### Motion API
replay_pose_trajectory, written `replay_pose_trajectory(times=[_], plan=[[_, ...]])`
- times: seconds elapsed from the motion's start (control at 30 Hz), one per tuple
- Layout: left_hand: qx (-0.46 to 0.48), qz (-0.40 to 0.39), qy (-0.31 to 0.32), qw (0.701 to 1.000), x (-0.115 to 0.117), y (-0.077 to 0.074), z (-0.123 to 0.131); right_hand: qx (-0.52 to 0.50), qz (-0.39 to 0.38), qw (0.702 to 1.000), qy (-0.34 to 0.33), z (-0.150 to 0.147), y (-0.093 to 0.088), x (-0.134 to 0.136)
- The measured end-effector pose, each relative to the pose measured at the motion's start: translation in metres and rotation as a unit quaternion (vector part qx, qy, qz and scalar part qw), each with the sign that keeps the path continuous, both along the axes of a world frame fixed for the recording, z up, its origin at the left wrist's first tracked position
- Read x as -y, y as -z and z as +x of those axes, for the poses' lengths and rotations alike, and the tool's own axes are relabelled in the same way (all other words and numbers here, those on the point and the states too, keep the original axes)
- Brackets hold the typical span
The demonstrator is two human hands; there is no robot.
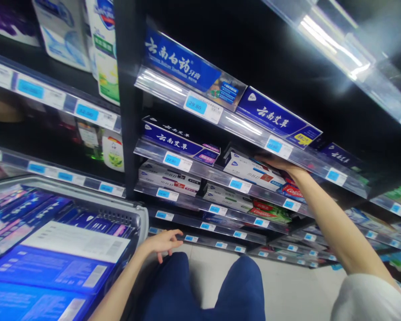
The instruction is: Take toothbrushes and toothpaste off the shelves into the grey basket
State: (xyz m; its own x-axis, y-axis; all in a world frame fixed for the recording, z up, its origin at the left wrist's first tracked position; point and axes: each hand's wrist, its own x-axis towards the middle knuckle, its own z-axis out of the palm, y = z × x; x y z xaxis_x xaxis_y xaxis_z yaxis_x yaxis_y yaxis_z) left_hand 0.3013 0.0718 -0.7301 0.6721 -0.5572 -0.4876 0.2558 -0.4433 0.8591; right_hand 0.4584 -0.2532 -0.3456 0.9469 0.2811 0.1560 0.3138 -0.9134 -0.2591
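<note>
My right hand reaches in under a shelf edge, just above and behind a white toothpaste box. Its fingers point left and are mostly hidden by the shelf and the box, so I cannot tell whether they grip anything. A red Colgate box lies just below that wrist. My left hand hangs over my left knee with its fingers apart, holding nothing. It is just right of a grey-rimmed basket filled with toothpaste boxes, among them a blue and white carton on top.
Dark blue toothpaste boxes lie left of the white box. On the shelf above is a long blue toothpaste box. Clear shelf edges carry price tags. Bottles stand beyond a black upright at left. Pale floor shows between my knees.
</note>
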Motion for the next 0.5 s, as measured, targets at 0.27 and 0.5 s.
replay_pose_trajectory(times=[0.27,0.5], plan=[[0.008,0.034,0.011,0.999,0.000,-0.008,-0.003,0.013,-0.035,0.999,0.019,-0.005,0.002,0.005],[0.008,0.055,0.017,0.998,0.001,-0.011,-0.004,0.008,-0.013,1.000,0.007,-0.006,0.004,0.004]])
